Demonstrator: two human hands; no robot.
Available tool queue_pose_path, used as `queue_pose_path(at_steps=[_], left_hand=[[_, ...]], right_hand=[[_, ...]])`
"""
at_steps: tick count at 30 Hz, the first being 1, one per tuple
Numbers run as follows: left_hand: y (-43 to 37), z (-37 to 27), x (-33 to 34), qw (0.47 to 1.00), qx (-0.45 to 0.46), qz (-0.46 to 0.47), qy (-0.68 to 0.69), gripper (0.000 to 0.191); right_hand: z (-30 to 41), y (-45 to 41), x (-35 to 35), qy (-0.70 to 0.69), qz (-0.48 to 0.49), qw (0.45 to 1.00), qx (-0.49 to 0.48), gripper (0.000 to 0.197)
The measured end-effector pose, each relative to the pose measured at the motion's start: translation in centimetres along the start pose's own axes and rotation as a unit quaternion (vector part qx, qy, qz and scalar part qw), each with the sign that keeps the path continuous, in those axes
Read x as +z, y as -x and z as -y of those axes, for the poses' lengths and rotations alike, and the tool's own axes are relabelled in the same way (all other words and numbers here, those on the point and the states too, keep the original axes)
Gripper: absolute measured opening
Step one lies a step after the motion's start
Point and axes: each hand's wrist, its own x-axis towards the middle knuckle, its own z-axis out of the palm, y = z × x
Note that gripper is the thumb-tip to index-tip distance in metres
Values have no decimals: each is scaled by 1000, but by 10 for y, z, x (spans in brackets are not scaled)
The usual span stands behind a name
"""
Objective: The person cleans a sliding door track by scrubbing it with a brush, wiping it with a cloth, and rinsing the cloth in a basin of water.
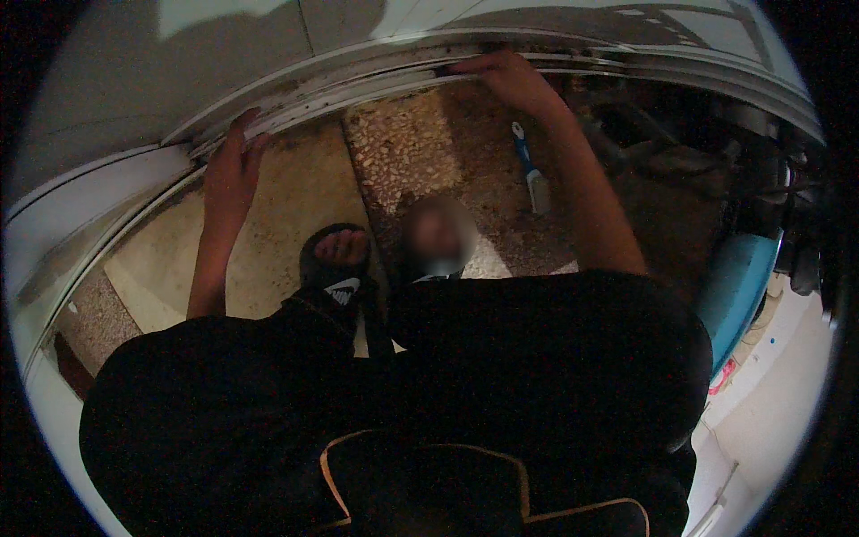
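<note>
My left hand (231,161) reaches to the left part of a light-coloured sliding-door or window track (382,80), its fingers apart at the track's edge. My right hand (507,77) is farther right along the same track, fingers pointing left. A small dark thing (443,70) lies at its fingertips; whether the fingers grip it cannot be told. Dark marks show along the grooves. On the floor, left of my right forearm, lies a hand tool with a blue and white handle (523,151), a brush or scraper.
Beyond the track stands a pale panel (235,60). My sandalled feet (339,248) are on the stone-chip and tan floor (288,181). Dark cluttered objects (678,148) stand at the right, with a blue plastic container (738,295) nearer me.
</note>
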Motion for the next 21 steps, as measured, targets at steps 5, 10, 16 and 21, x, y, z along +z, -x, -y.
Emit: queue_pose_path(at_steps=[5,10,16,21], left_hand=[[-4,-9,-7,999,-45,18,1,39],[-2,-31,-5,999,-32,-20,5,33],[-1,-66,16,998,61,-11,33,24],[-15,-90,28,979,200,28,-13,24]], right_hand=[[-18,8,-16,-46,-85,995,9,34],[-19,23,-11,184,-82,978,56,32],[17,15,41,81,-193,977,-50,35],[43,8,52,19,-179,978,-108,32]])
